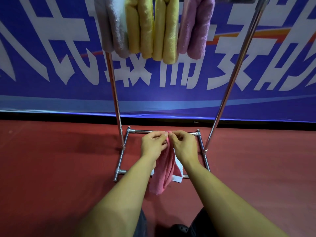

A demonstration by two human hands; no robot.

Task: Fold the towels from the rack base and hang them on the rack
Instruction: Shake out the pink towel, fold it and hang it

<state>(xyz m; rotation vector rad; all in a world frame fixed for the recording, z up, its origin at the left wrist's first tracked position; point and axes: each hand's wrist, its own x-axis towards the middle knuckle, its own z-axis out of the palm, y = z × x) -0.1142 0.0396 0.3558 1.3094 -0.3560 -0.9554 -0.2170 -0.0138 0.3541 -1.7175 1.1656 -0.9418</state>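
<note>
**Both hands pinching pink towel over rack base**

Left hand (153, 142) and right hand (183, 144) meet at frame centre, fingertips nearly touching, both clamped on top edge of a pink terry towel (165, 170). L thumb + index curled and pinched on the cloth; R thumb + index likewise, other fingers bent under. Towel hangs down from the pinch toward 6 o'clock, folded lengthwise into a narrow strip, lower end bunched over the red floor (51, 168).

Under/behind the pink one, at approx 5 o'clock of it, a white towel w/ pale blue tint (178, 175) shows a corner; rest hidden by pink cloth and forearms. Cannot tell how it lies.

Chrome tube rack base (122, 161), rectangular, sits on floor below the hands; far bar at 12 o'clock of the hands, near bar partly covered by towels. Two chrome uprights rise from the side bars: left upright (115, 100) and right upright (227, 93), leaning outward w/ lens distortion.

Up at 12 o'clock of frame, folded towels hang side by side, touching: grey fluffy towel (112, 26) at 11, two mustard-yellow towels (153, 26) in the middle, lilac towel (196, 26) at 1. Top rail out of frame.

Bkgd: blue banner w/ big white characters (51, 48).
</note>
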